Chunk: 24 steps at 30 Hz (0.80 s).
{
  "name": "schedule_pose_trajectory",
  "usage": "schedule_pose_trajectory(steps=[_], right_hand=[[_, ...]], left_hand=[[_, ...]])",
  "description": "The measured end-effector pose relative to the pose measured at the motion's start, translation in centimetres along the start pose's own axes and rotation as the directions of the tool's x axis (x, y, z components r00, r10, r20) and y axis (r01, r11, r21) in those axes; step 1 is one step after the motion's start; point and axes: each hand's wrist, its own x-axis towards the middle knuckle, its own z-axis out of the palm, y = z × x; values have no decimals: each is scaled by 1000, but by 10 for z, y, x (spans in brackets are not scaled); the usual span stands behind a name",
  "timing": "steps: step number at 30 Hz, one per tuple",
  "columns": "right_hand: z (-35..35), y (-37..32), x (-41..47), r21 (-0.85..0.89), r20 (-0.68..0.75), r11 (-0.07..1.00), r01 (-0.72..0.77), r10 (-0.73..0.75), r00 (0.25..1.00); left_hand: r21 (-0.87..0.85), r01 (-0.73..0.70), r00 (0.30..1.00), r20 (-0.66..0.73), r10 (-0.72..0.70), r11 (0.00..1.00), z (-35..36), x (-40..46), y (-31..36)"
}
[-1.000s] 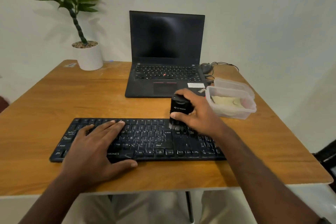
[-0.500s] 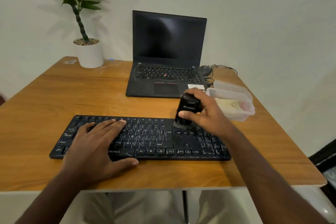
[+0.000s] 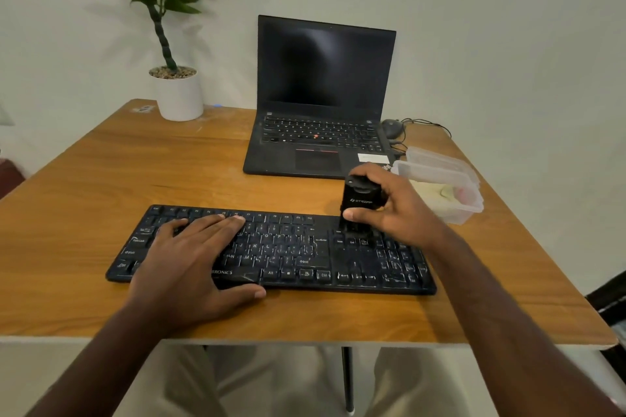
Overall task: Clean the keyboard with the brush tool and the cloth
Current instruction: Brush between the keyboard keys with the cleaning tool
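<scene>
A black keyboard (image 3: 288,252) lies across the near half of the wooden table (image 3: 101,173). My left hand (image 3: 189,257) rests flat on the keyboard's left half, fingers straight, thumb along the front edge. My right hand (image 3: 396,206) grips a small black brush tool (image 3: 359,201) upright, its lower end on the keys near the upper right block. A pale cloth (image 3: 435,196) lies inside a clear plastic box (image 3: 467,210) just right of that hand.
An open black laptop (image 3: 321,105) stands behind the keyboard. A mouse (image 3: 393,128) with a cable lies at its right, and the box's clear lid (image 3: 440,161) sits behind the box. A potted plant (image 3: 176,91) stands at the back left corner.
My right hand has carried the brush tool rightward along the keyboard's top rows. The left hand stays flat on the left half. The view has shifted slightly.
</scene>
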Motion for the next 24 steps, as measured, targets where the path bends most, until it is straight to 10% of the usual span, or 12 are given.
schedule_pose_trajectory(steps=[6, 24], right_hand=[[19, -6, 3, 148, -181, 989, -5, 32, 983], [17, -5, -10, 182, -148, 981, -65, 93, 985]], left_hand=[[9, 7, 1000, 10, -7, 1000, -1, 0, 1], [13, 3, 1000, 17, -3, 1000, -2, 0, 2]])
